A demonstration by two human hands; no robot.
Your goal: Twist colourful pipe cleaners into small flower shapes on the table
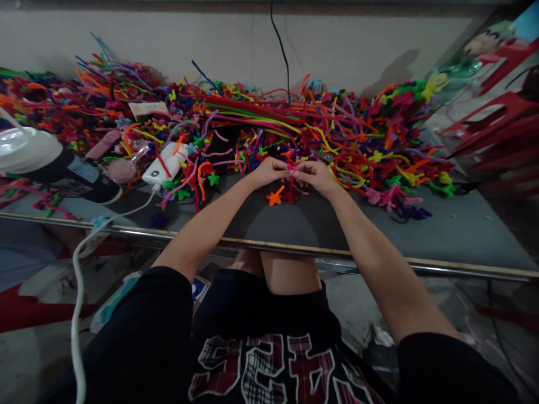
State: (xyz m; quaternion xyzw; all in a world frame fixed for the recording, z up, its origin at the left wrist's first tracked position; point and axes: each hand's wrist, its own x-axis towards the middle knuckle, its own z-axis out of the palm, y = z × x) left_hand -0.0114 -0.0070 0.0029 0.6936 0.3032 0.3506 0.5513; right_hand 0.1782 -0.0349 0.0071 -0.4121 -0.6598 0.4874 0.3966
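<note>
Between the fingertips of both hands is a pink pipe cleaner (pixel 292 168), pinched at the middle of the table. My left hand (pixel 270 171) grips it from the left with thumb and fingers together. From the right, my right hand (pixel 314 175) closes on the same pink piece; its exact shape is partly hidden by the fingers. Just below the hands lie an orange pipe-cleaner flower (pixel 275 196) and a dark red one (pixel 290 195). A pair of metal pliers or scissors (pixel 322 155) rests behind my right hand, partly buried.
A heap of coloured pipe cleaners (pixel 252 120) runs along the wall. At left are a large tumbler (pixel 80 171), a pink hairbrush (pixel 122 168) and a white power strip (pixel 166 163), its cord (pixel 78 292) hanging over the table edge. Red chairs (pixel 497 120) stand at right.
</note>
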